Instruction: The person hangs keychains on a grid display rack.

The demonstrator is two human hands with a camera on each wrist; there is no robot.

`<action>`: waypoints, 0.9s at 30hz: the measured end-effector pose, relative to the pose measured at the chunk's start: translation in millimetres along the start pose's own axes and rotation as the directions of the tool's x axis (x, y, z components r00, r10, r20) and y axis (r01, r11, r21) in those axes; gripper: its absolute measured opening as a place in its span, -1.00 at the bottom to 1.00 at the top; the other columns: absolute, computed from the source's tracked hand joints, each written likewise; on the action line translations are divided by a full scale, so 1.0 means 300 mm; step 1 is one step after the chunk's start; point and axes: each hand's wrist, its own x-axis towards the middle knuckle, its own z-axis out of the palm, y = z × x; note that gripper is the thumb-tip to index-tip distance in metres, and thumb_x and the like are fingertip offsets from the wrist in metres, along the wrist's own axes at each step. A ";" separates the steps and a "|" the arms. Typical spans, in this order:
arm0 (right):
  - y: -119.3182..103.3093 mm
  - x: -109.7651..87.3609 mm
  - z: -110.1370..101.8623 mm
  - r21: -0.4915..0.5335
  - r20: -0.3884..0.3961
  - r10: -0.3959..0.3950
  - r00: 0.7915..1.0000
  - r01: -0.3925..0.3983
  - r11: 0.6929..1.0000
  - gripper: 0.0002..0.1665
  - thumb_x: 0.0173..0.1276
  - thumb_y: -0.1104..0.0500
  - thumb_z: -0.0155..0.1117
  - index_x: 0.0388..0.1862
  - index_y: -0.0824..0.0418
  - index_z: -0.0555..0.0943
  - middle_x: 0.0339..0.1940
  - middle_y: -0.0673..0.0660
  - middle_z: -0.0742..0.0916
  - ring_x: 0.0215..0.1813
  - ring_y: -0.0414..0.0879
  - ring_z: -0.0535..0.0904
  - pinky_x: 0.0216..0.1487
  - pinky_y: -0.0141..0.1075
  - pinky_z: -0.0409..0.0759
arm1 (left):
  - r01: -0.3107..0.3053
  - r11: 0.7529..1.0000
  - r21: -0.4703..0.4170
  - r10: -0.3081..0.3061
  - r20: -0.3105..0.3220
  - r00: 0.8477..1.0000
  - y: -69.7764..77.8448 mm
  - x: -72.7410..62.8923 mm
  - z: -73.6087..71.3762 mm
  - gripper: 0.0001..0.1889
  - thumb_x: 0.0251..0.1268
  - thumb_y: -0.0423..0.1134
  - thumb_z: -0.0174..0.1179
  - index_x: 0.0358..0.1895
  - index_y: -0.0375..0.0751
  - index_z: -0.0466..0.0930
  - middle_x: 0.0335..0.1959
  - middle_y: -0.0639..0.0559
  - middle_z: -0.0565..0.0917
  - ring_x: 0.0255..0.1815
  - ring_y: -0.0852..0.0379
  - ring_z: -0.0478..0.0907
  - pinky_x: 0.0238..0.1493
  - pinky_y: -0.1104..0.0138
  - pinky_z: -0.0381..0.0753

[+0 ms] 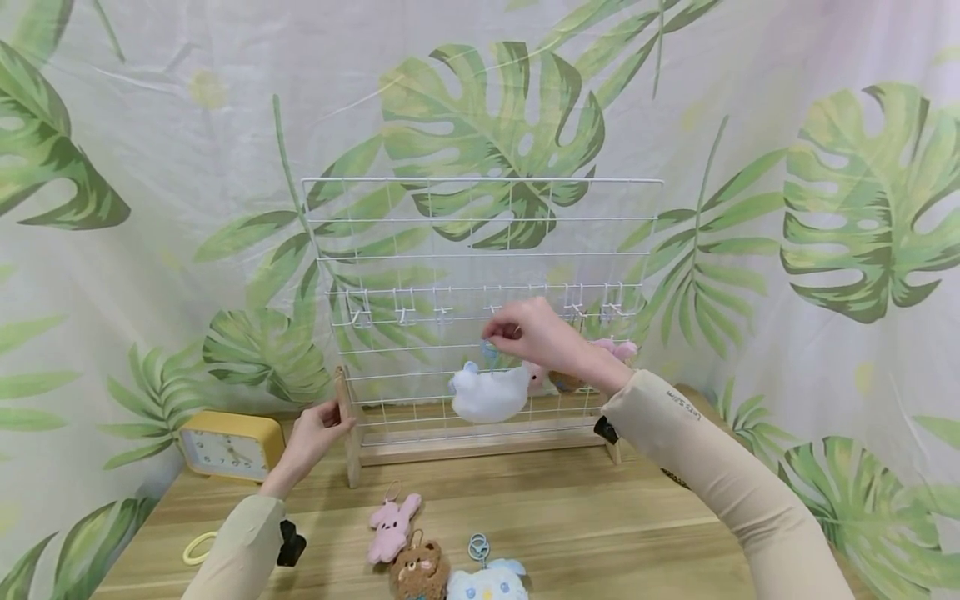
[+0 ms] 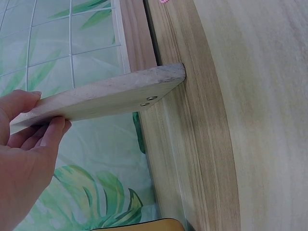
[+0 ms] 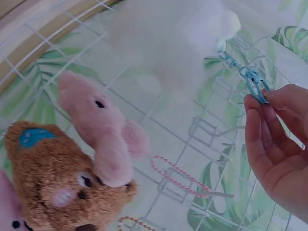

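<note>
My right hand point(image 1: 540, 333) pinches the blue key ring point(image 3: 257, 89) of a white plush keychain point(image 1: 489, 396), which dangles in front of a white wire grid rack point(image 1: 405, 360). Small white hooks point(image 1: 360, 317) run in a row across the grid, near my right fingertips. In the right wrist view, a pink plush point(image 3: 98, 108) and a brown bear plush point(image 3: 62, 180) hang beside the white one, with a pink cord loop point(image 3: 173, 178) over a hook. My left hand point(image 1: 311, 437) grips the rack's wooden side post point(image 2: 110, 94) between thumb and fingers.
On the wooden table point(image 1: 570, 533) lie a pink plush point(image 1: 392, 529), a brown bear plush point(image 1: 420, 571) and a pale plush with a blue ring point(image 1: 487, 583). A yellow clock point(image 1: 232, 446) and a yellow ring point(image 1: 198, 548) are at the left. A leaf-print cloth point(image 1: 225, 108) hangs behind.
</note>
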 end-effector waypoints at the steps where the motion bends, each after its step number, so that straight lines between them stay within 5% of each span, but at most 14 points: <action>1: -0.004 0.005 -0.002 -0.004 -0.004 -0.002 1.000 0.002 1.000 -0.85 0.36 0.33 0.28 -0.22 0.24 0.78 -0.31 0.11 0.81 -0.31 -0.17 0.70 -0.23 -0.42 0.68 | 0.000 1.000 -0.002 0.000 -0.001 1.000 -0.001 -0.001 0.000 -0.41 0.48 -0.25 0.12 0.41 -0.56 0.26 0.27 -0.49 0.50 0.29 -0.35 0.50 0.13 0.10 0.66; 27: 0.073 0.078 -0.057 -0.068 -0.012 0.116 0.993 -0.116 0.991 -0.85 0.37 0.32 0.28 -0.20 0.26 0.77 -0.37 0.12 0.78 -0.42 -0.17 0.52 -0.32 -0.41 0.51 | -0.010 1.000 -0.011 0.010 -0.012 1.000 -0.001 -0.001 0.001 -0.45 0.47 -0.28 0.13 0.39 -0.55 0.30 0.24 -0.48 0.53 0.27 -0.32 0.53 0.08 0.18 0.69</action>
